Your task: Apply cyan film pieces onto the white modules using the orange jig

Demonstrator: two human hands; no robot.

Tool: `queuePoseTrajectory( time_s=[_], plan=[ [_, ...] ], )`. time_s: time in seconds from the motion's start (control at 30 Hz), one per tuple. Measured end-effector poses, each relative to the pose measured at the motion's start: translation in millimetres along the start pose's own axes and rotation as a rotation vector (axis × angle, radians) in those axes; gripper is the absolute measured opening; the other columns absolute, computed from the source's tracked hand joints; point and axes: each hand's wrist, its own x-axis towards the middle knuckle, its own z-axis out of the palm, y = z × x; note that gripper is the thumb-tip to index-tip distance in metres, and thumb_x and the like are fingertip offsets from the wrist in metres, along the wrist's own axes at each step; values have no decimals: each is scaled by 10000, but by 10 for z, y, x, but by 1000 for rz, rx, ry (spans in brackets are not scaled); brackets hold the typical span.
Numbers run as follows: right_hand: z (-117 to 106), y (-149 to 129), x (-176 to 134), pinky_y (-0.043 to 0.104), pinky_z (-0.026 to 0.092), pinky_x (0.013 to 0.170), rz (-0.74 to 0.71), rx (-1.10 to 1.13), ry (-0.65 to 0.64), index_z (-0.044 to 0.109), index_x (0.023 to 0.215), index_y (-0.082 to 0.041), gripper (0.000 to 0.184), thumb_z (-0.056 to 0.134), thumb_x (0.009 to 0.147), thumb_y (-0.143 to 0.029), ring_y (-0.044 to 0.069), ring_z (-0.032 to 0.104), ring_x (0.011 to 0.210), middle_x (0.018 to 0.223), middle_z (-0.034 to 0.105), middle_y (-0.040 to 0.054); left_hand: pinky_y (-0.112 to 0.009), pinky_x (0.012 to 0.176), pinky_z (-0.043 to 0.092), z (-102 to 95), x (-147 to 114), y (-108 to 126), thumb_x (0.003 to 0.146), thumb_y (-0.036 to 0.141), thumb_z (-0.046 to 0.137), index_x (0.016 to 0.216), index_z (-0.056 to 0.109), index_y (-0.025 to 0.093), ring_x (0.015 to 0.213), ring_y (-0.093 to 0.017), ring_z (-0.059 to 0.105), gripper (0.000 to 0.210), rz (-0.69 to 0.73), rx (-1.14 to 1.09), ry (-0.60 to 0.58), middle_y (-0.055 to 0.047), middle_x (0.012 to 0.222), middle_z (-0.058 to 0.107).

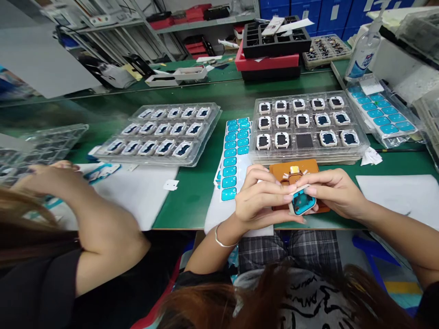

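Between my two hands a white watch case (302, 202) with a blue film on its face is held tilted toward me. My left hand (259, 198) closes on its left side, thumb and fingers at the rim. Fingers of my right hand (338, 194) pinch the upper right edge. Just beyond and partly under the hands lies an orange-brown fixture block (310, 165), partly hidden. Behind it stands a clear tray (303, 121) of white watch cases, one pocket showing no case. Sheets of blue film stickers (229, 169) lie left of the tray.
A second tray of cases (164, 130) stands to the left, beside a co-worker's arm (99, 214). Bagged blue stickers (384, 112) and a pump bottle (363, 52) are at the right. Black and red boxes (269, 61) stack at the back. White foam (399, 198) lies right.
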Motion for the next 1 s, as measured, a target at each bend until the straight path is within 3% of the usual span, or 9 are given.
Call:
queuePoseTrajectory(
  time_s=[0.57, 1.0],
  plan=[
    [42, -69, 2, 194, 497, 420, 63, -28, 42, 796, 869, -189, 197, 825, 718, -314, 101, 611, 470, 712, 732, 20, -321, 664, 466, 0, -35, -11, 706, 543, 802, 964, 609, 283, 705, -143, 586, 415, -15, 13, -30, 53, 790, 738],
    [22, -40, -14, 211, 543, 493, 43, -104, 58, 802, 890, -215, 211, 830, 724, -343, 144, 689, 612, 860, 768, 42, -330, 681, 475, -8, -36, 5, 689, 530, 820, 968, 618, 271, 704, -142, 600, 431, -14, 35, -48, 45, 813, 748]
  ],
)
